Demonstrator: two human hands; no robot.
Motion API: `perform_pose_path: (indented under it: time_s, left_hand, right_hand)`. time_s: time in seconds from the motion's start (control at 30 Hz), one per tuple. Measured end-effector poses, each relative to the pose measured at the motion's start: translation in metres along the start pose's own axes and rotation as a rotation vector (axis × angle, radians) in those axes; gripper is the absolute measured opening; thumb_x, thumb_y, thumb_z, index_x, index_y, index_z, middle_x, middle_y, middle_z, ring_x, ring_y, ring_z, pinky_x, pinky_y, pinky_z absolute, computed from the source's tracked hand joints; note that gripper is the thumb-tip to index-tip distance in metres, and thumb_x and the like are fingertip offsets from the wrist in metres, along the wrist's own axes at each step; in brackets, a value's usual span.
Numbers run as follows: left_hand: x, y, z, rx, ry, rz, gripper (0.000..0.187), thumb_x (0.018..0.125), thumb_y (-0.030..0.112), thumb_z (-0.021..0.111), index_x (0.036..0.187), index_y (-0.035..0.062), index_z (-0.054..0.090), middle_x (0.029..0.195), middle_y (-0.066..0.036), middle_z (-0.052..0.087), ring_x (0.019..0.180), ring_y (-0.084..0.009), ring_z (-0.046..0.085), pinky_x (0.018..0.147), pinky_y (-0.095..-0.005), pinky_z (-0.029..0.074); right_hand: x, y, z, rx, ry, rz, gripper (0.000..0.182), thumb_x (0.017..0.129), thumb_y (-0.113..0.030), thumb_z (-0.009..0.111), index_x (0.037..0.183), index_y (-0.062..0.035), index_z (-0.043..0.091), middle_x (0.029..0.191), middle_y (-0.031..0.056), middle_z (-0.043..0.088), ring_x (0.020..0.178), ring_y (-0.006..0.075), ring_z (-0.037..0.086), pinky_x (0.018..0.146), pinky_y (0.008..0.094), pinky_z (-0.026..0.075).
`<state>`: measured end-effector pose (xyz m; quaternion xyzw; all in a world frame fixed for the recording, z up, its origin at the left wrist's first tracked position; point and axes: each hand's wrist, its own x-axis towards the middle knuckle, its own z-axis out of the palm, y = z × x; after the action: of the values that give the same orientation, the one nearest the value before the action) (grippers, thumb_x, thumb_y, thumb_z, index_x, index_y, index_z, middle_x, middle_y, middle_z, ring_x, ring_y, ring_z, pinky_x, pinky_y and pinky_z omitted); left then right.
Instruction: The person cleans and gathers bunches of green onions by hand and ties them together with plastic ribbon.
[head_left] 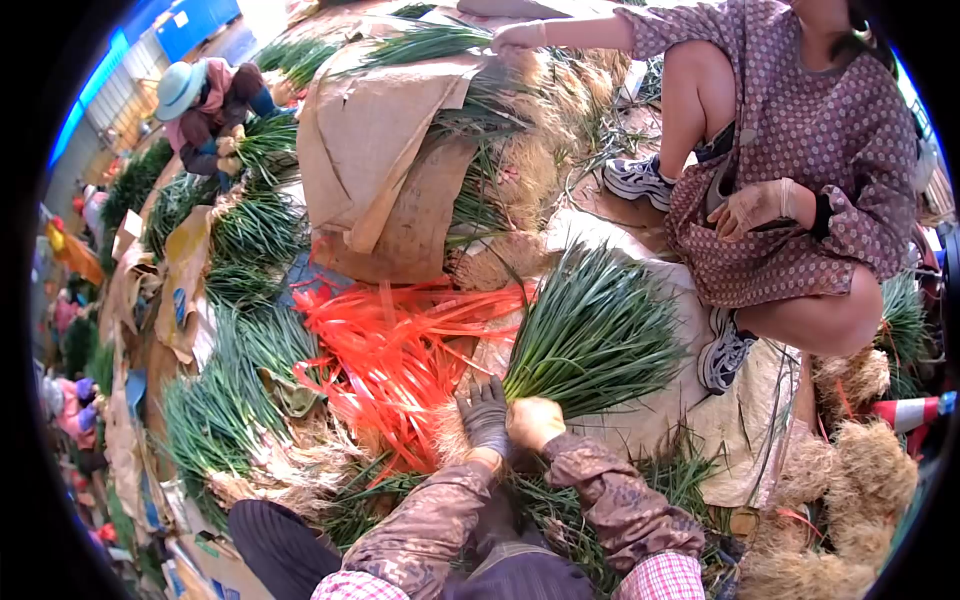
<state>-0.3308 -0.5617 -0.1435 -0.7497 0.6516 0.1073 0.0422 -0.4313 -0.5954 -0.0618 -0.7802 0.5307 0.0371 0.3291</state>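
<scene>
My left hand (486,415), in a dark grey glove, and my right hand (535,420), in a tan glove, both grip the root end of a bundle of green onions (595,335). The green leaves fan up and to the right over a woven sack. Just left of my hands lies a heap of orange-red plastic ties (395,350).
A squatting person in a patterned dress (800,150) is at the right, reaching to a cardboard-covered pile (385,150) of onions. Another person in a blue hat (180,90) works at upper left. More onion bundles (250,230) line the left. Rooty clumps (860,480) lie at the lower right.
</scene>
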Motion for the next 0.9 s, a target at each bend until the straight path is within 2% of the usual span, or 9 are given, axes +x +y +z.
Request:
perform_pose_path:
  time_s: [0.13,0.27,0.43,0.57,0.6,0.7,0.73,0.83,0.9]
  left_hand:
    - [0.012,-0.007,-0.016,-0.102,-0.169,0.017,0.045,0.087,0.028,0.046,0.129,0.0117,0.046,0.123,-0.011,0.056,0.119,-0.0293,0.048,0.106,-0.0543,0.023]
    - [0.015,-0.006,0.009,-0.069,-0.173,-0.025,0.061,0.073,0.033,0.066,0.127,0.0152,0.046,0.122,-0.009,0.058,0.118,-0.0261,0.051,0.107,-0.0502,0.023]
    - [0.005,0.007,-0.05,-0.102,-0.329,-0.041,0.086,0.055,0.037,0.08,0.13,0.0148,0.043,0.122,-0.008,0.058,0.12,-0.0246,0.05,0.108,-0.0486,0.024]
    - [0.004,0.001,-0.021,-0.101,-0.19,-0.001,0.069,0.066,0.029,0.065,0.13,0.0185,0.043,0.114,-0.013,0.06,0.113,-0.0272,0.054,0.104,-0.0498,0.028]
    - [0.0,0.005,-0.034,-0.074,-0.216,0.002,0.066,0.069,0.03,0.064,0.131,0.0202,0.043,0.113,-0.011,0.061,0.112,-0.0268,0.055,0.104,-0.0502,0.028]
    - [-0.002,0.006,-0.045,-0.161,-0.297,-0.021,0.077,0.063,0.027,0.071,0.133,0.0173,0.042,0.13,-0.007,0.053,0.123,-0.0236,0.046,0.11,-0.0489,0.021]
    - [0.004,0.004,-0.034,-0.158,-0.324,-0.033,0.079,0.062,0.03,0.074,0.133,0.0192,0.042,0.132,-0.006,0.051,0.125,-0.0233,0.045,0.111,-0.0488,0.02]
    - [-0.001,0.005,-0.033,-0.116,-0.203,0.004,0.061,0.073,0.032,0.064,0.131,0.0248,0.044,0.115,-0.008,0.062,0.114,-0.0258,0.054,0.105,-0.0475,0.027]
    - [-0.001,0.006,-0.029,-0.087,-0.213,-0.006,0.058,0.075,0.032,0.062,0.131,0.0258,0.045,0.119,-0.008,0.06,0.117,-0.0251,0.052,0.106,-0.0473,0.026]
  right_hand:
    - [-0.029,-0.008,0.015,0.185,0.065,0.106,0.033,0.087,-0.027,0.046,0.084,-0.002,0.066,0.08,0.0229,0.065,0.078,0.0391,0.064,0.073,0.0465,0.052]
    - [-0.065,-0.011,0.033,0.234,0.166,0.101,0.031,0.089,-0.028,0.048,0.077,-0.0031,0.062,0.072,0.0233,0.063,0.069,0.0401,0.063,0.063,0.0488,0.05]
    - [-0.097,-0.012,0.051,0.34,0.28,0.077,0.024,0.089,-0.024,0.051,0.078,-0.005,0.06,0.068,0.0219,0.061,0.065,0.0412,0.06,0.059,0.0494,0.048]
    - [-0.117,-0.014,0.054,0.439,0.263,0.125,0.02,0.09,-0.018,0.051,0.08,-0.0037,0.061,0.072,0.0193,0.063,0.069,0.0394,0.061,0.062,0.0455,0.049]
    - [-0.121,-0.012,0.053,0.551,0.153,0.185,0.028,0.091,-0.025,0.047,0.085,-0.0021,0.062,0.082,0.0229,0.063,0.077,0.0404,0.061,0.071,0.048,0.047]
    - [-0.134,-0.017,0.046,0.655,0.194,0.169,0.024,0.091,-0.022,0.05,0.084,-0.0028,0.063,0.081,0.0219,0.064,0.077,0.0396,0.061,0.071,0.0456,0.048]
    - [-0.135,-0.013,0.057,0.574,0.288,0.098,0.019,0.091,-0.013,0.05,0.08,-0.0031,0.061,0.072,0.0166,0.064,0.07,0.0357,0.063,0.064,0.0411,0.05]
    - [-0.148,-0.013,0.057,0.645,0.25,0.156,0.018,0.091,-0.013,0.05,0.081,-0.0034,0.062,0.072,0.0161,0.065,0.069,0.0345,0.063,0.064,0.0403,0.05]
    - [-0.154,-0.01,0.062,0.634,0.257,0.127,0.017,0.091,-0.012,0.051,0.08,-0.0033,0.062,0.073,0.0159,0.065,0.067,0.0328,0.064,0.062,0.038,0.05]
